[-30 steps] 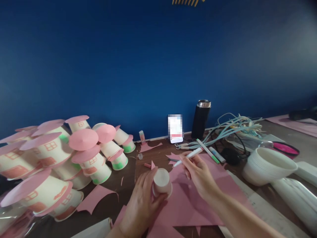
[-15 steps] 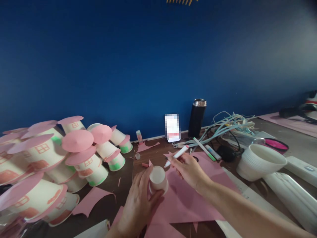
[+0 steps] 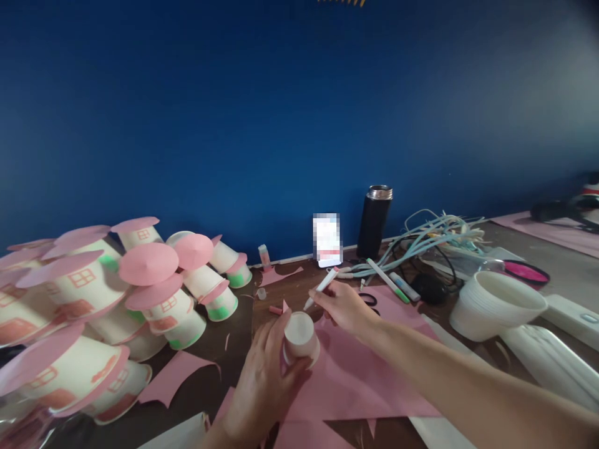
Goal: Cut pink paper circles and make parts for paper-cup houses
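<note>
My left hand (image 3: 269,368) is wrapped round the left side of a small white paper cup (image 3: 301,337), which stands upside down with its base up. In my right hand (image 3: 344,305) is a white marker with a pinkish-red end (image 3: 322,289), pinched between thumb and fingers. The marker's tip points down and left, just beyond the cup and apparently apart from it. Pink paper (image 3: 355,380) lies beneath and to the right of the cup. Black scissors handles (image 3: 369,300) show behind my right hand. A red marker cap (image 3: 276,310) rests left of the cup.
Several paper-cup houses with pink roofs (image 3: 148,262) crowd the left side. At the back stand a lit phone (image 3: 327,240) and a black flask (image 3: 374,221). Markers (image 3: 388,280), tangled cables (image 3: 430,234) and a stack of white cups (image 3: 496,305) lie to the right.
My right hand and the marker have moved slightly left, bringing the tip closer to the cup's far side. More of the scissors handles shows. My left hand keeps its hold.
</note>
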Action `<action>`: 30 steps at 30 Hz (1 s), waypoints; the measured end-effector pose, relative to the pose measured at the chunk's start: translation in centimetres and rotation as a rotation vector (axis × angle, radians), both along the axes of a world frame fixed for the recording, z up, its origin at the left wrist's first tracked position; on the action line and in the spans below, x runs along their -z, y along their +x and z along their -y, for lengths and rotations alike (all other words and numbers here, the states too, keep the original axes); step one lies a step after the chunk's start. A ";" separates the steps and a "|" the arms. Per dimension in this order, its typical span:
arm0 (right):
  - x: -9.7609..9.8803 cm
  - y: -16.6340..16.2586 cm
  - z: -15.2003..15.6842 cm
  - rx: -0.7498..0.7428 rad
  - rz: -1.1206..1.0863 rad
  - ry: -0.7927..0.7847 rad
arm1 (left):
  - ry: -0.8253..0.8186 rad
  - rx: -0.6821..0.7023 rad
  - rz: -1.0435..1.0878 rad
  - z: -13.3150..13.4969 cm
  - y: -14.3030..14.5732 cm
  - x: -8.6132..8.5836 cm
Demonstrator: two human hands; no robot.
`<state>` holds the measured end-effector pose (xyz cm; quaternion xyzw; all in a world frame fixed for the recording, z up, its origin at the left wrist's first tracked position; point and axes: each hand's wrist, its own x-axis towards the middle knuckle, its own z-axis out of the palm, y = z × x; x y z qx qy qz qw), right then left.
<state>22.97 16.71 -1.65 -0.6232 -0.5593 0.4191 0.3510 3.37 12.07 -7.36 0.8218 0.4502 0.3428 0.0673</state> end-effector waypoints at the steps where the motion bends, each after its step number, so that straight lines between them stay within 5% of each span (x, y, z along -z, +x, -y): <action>1: 0.1 0.0 0.0 -0.002 -0.003 0.003 | 0.006 0.000 -0.001 0.0 0.0 0.0; 13: 0.7 -1.5 -0.3 -0.098 -0.155 -0.025 | 0.048 -0.021 -0.023 -0.1 0.0 0.4; 23: 0.5 0.2 0.0 -0.061 -0.040 0.006 | -0.051 0.010 0.006 -0.1 0.1 0.5; 30: 2.0 0.3 -0.5 -0.186 -0.064 0.044 | -0.086 0.016 -0.004 -0.1 0.1 0.2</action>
